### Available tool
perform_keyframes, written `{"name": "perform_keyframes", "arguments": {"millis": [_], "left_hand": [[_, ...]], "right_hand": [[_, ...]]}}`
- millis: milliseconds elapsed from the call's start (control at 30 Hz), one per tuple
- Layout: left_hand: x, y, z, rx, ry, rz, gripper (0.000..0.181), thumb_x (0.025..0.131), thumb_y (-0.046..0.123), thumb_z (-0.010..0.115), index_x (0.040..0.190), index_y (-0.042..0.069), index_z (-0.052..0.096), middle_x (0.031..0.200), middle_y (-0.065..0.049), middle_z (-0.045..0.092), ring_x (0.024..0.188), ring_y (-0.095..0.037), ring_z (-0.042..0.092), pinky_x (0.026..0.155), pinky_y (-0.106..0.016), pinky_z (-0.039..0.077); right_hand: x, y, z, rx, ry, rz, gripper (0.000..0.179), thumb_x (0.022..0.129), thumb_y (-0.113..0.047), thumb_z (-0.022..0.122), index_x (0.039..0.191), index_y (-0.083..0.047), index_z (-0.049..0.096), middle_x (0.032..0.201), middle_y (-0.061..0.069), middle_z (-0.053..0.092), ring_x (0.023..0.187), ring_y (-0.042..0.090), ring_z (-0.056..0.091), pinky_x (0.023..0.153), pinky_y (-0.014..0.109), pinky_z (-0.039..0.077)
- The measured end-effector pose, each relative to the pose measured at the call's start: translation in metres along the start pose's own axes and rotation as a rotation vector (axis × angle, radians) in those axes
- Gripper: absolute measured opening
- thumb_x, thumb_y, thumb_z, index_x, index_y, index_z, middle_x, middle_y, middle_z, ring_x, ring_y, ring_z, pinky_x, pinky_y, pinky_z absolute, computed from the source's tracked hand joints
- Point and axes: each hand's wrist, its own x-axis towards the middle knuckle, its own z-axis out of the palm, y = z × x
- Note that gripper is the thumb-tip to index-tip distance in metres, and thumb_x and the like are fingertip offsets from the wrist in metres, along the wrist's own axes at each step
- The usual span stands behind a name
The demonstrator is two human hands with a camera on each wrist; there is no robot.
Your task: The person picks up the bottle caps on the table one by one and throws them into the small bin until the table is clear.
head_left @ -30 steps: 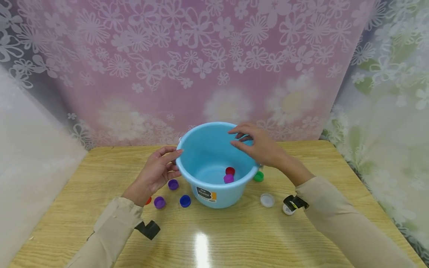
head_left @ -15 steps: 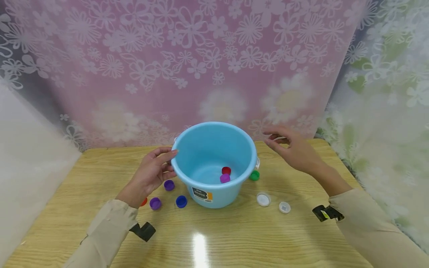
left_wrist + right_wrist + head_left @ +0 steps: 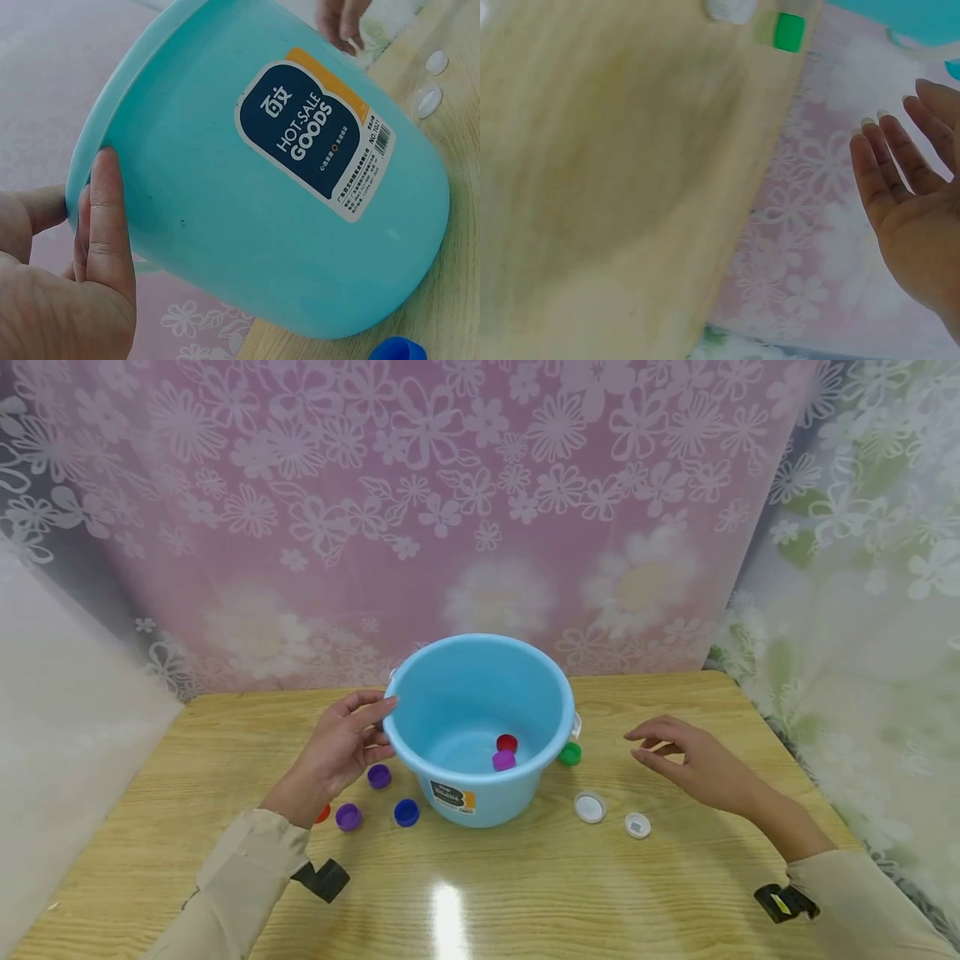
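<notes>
A light blue bucket (image 3: 480, 789) stands on the table, and my left hand (image 3: 337, 747) grips its left rim, thumb over the edge and fingers against the outside. Inside, a red bottle cap (image 3: 507, 742) and a magenta cap (image 3: 504, 760) lie on the bottom. My right hand (image 3: 693, 762) hovers over the table to the right of the bucket, holding nothing, its fingers relaxed. Nearest to it are a white cap (image 3: 637, 825), a larger white cap (image 3: 590, 807) and a green cap (image 3: 570, 754) beside the bucket. The left wrist view shows the bucket's printed label (image 3: 315, 135).
Left of the bucket lie a blue cap (image 3: 407, 812), a purple cap (image 3: 348, 817) and another purple cap (image 3: 378, 776). A red cap (image 3: 323, 813) is partly hidden by my left wrist. A flowered curtain (image 3: 450, 527) hangs behind the wooden table (image 3: 525, 893).
My right hand has moved from over the bucket's right rim out to the right and down towards the table. The left hand keeps hold of the bucket; the caps inside lie as before.
</notes>
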Motion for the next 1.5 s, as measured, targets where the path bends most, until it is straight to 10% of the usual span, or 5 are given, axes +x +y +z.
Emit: {"name": "perform_keyframes", "arguments": {"millis": [400, 1500], "left_hand": [[0.000, -0.002, -0.002, -0.011, -0.006, 0.011, 0.030, 0.094, 0.017, 0.064, 0.115, 0.006, 0.046, 0.073, -0.005, 0.060, 0.054, -0.012, 0.061, 0.055, -0.025, 0.057], [0.000, -0.002, -0.001, -0.020, -0.006, 0.004, 0.031, 0.093, 0.019, 0.066, 0.115, 0.007, 0.047, 0.073, -0.005, 0.060, 0.053, -0.012, 0.060, 0.056, -0.025, 0.057]], "right_hand": [[-0.034, 0.017, 0.031, 0.091, -0.259, 0.097, 0.045, 0.088, -0.038, 0.069, 0.121, -0.009, 0.059, 0.116, 0.003, 0.055, 0.097, 0.020, 0.057, 0.077, 0.030, 0.053], [-0.040, 0.017, 0.045, 0.106, -0.239, 0.006, 0.029, 0.090, -0.022, 0.068, 0.114, -0.007, 0.062, 0.103, -0.002, 0.056, 0.084, 0.009, 0.054, 0.070, 0.024, 0.053]]}}
